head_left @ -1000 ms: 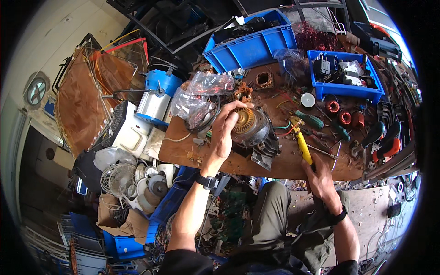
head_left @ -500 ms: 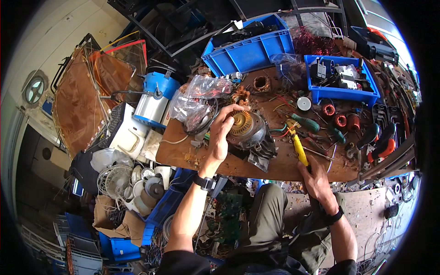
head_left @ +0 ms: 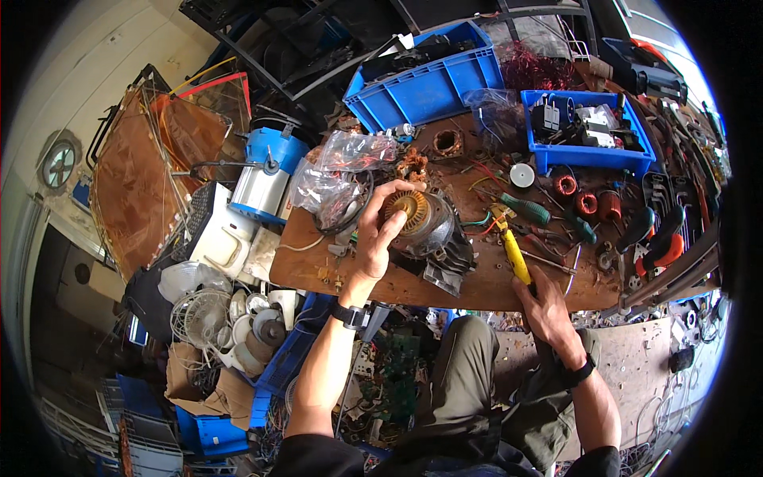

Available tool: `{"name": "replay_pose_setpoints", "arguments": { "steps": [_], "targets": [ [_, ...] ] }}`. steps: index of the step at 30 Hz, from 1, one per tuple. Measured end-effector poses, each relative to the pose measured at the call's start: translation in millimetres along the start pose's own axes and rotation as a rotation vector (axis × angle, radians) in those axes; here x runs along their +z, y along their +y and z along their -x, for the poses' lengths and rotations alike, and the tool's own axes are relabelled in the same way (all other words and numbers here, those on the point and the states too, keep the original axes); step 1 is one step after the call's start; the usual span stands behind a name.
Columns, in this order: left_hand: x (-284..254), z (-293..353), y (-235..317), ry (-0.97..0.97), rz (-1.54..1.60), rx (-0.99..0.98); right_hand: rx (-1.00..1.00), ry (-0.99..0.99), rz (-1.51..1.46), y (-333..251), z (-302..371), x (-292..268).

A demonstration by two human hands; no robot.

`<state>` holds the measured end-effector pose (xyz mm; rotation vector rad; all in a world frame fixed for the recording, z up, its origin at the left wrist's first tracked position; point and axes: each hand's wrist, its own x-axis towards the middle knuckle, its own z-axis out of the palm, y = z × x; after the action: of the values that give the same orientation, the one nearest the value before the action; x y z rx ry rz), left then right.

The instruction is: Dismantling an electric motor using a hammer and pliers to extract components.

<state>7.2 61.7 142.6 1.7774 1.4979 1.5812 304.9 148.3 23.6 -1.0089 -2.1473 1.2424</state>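
Note:
On the wooden workbench (head_left: 318,262) lies a grey electric motor (head_left: 433,226) with a ribbed, brass-coloured wheel on its near-left face. My left hand (head_left: 375,246) grips this motor from the left, fingers curled over its top and thumb pressed against the wheel. A dark finned metal part (head_left: 447,270) sits at the motor's lower right. At the bench's front edge, my right hand (head_left: 547,312) is closed around a yellow-handled hammer (head_left: 514,253). Its head rests over the bench to the right of the motor, beside a green-handled screwdriver (head_left: 526,208).
Copper coils (head_left: 586,204), pliers and other hand tools crowd the bench's right side. Behind stand a large blue crate (head_left: 429,87) and a smaller blue bin (head_left: 592,163) of parts. Clear plastic bags (head_left: 330,179) lie left of the motor. A blue-and-silver machine (head_left: 266,171) stands farther left.
My left thumb has come down onto the brass-coloured wheel, and the motor looks slightly tilted. My right hand keeps its hold on the hammer, almost unmoved. The whole view has shifted slightly.

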Motion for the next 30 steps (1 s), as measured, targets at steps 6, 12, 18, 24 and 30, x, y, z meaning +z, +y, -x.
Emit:
{"name": "replay_pose_setpoints", "arguments": {
  "steps": [6, 12, 18, 24, 30],
  "targets": [
    [5.7, -3.3, 2.9, 0.005, -0.01, 0.006, 0.02, -0.006, -0.024, 5.2, 0.1, 0.0],
    [11.4, -5.7, 13.4, 0.067, -0.069, -0.029, -0.012, 0.017, -0.003, 6.3, -0.6, 3.1],
    [8.6, -5.2, 4.2, 0.022, -0.01, -0.042, -0.046, 0.048, -0.031, 8.7, 2.1, 1.2],
    [3.8, -4.9, 2.7, -0.081, 0.009, 0.032, -0.045, 0.033, -0.015, 12.2, 1.1, 4.8],
    [7.4, -2.6, 8.7, -0.06, 0.016, -0.016, -0.054, 0.037, -0.019, 15.5, 1.3, 4.8]
  ]
}}
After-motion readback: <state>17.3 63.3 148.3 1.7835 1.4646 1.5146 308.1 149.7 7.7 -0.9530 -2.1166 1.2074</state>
